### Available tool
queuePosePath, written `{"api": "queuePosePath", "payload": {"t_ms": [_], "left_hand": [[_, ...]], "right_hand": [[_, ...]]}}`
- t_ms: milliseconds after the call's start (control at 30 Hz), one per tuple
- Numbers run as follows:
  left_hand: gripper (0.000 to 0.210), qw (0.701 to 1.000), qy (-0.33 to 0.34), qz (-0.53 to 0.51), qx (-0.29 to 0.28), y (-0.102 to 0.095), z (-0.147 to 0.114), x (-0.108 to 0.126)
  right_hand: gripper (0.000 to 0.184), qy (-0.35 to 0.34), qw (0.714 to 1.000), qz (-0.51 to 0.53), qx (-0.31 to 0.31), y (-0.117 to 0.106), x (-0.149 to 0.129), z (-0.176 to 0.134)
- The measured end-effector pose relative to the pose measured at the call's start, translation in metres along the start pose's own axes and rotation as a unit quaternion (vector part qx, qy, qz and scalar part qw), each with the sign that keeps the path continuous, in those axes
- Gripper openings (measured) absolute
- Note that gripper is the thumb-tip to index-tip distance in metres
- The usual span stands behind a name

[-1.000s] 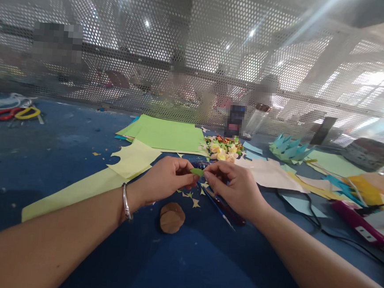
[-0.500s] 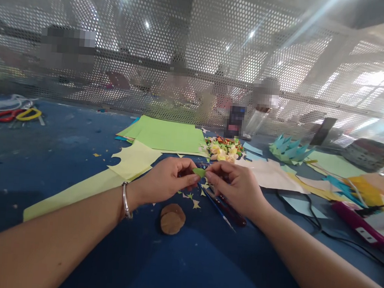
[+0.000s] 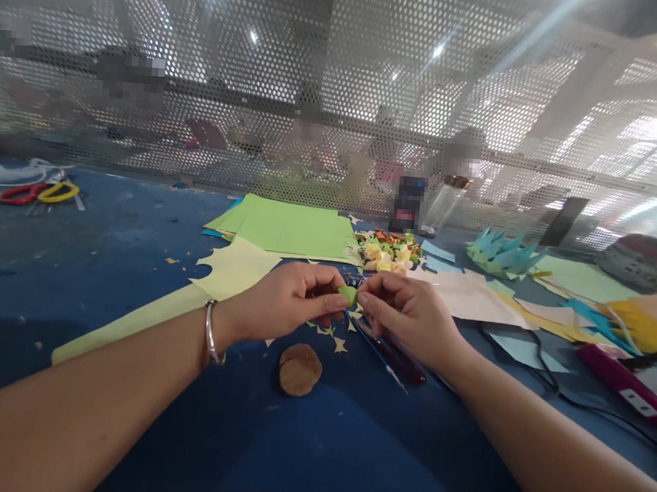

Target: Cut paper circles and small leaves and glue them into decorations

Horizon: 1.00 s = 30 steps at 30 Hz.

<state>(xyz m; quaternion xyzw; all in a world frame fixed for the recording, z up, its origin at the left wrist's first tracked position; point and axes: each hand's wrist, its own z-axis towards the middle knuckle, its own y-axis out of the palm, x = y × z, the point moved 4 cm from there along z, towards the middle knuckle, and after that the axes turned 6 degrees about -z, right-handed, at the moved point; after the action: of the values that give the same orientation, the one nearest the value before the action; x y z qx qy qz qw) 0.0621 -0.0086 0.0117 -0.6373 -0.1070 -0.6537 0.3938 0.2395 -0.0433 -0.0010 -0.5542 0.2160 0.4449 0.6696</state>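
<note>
Between my two hands is a small piece of green paper [image 3: 349,295], its edges partly covered by fingers. My left hand [image 3: 307,297] pinches its left side, a silver bracelet [image 3: 212,333] round the wrist. The right side is pinched by my right hand [image 3: 400,308]. Small paper scraps [image 3: 339,345] lie on the table under the hands. Below them rests a round brown disc [image 3: 300,370]. A thin blue-handled tool [image 3: 384,364] and a dark red handle [image 3: 407,364] lie beneath my right hand.
Green paper sheets [image 3: 299,226] and a heap of small paper flowers [image 3: 388,251] lie behind the hands. Scissors [image 3: 40,193] are at far left. A blue-green folded paper piece [image 3: 501,253], a magenta power strip [image 3: 627,387] and cables stand right. A perforated metal screen [image 3: 252,66] borders the back.
The whole view has shifted slightly, so things appear a little further right. Both hands still pinch the green paper, which now looks shorter and more turned or curled.
</note>
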Motion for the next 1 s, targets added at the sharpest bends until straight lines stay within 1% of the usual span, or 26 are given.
{"api": "queuePosePath", "payload": {"t_ms": [100, 167, 267, 367, 433, 500, 600, 700, 767, 833, 900, 1000], "left_hand": [[0.028, 0.997, 0.009, 0.07, 0.015, 0.002, -0.001, 0.004], [0.028, 0.994, 0.01, 0.11, 0.025, 0.0, -0.001, 0.002], [0.032, 0.983, 0.004, 0.168, 0.067, -0.008, 0.0, -0.004], [0.035, 0.977, -0.006, 0.193, 0.095, -0.017, 0.001, -0.009], [0.03, 0.975, -0.013, 0.198, 0.098, -0.021, 0.001, -0.012], [0.025, 0.978, -0.025, 0.185, 0.091, -0.021, 0.001, -0.015], [0.023, 0.988, -0.053, 0.125, 0.075, -0.017, 0.001, -0.022], [0.023, 0.991, -0.097, 0.012, 0.086, -0.01, 0.001, -0.028], [0.022, 0.982, -0.128, -0.085, 0.105, -0.004, 0.001, -0.03], [0.02, 0.967, -0.144, -0.167, 0.128, 0.002, 0.001, -0.028], [0.017, 0.951, -0.139, -0.225, 0.159, 0.006, 0.001, -0.024], [0.016, 0.933, -0.126, -0.276, 0.197, 0.008, -0.001, -0.018]], "right_hand": [[0.014, -0.005, 1.0, -0.013, -0.002, -0.001, -0.001, 0.0], [0.014, -0.006, 1.0, -0.031, -0.005, -0.001, 0.001, 0.001], [0.014, -0.004, 0.997, -0.073, -0.006, -0.001, 0.007, 0.004], [0.012, 0.002, 0.992, -0.126, -0.019, 0.001, 0.012, 0.006], [0.011, 0.006, 0.987, -0.159, -0.035, 0.005, 0.013, 0.006], [0.011, 0.0, 0.982, -0.186, -0.037, 0.008, 0.011, 0.006], [0.01, -0.022, 0.977, -0.21, -0.012, 0.008, 0.005, 0.004], [0.011, -0.043, 0.972, -0.229, 0.028, 0.006, 0.001, 0.002], [0.011, -0.064, 0.967, -0.24, 0.06, 0.004, -0.001, -0.001], [0.009, -0.09, 0.96, -0.248, 0.088, 0.003, -0.003, -0.003], [0.008, -0.117, 0.954, -0.257, 0.104, 0.004, -0.006, -0.005], [0.009, -0.151, 0.943, -0.273, 0.114, 0.006, -0.011, -0.008]]}}
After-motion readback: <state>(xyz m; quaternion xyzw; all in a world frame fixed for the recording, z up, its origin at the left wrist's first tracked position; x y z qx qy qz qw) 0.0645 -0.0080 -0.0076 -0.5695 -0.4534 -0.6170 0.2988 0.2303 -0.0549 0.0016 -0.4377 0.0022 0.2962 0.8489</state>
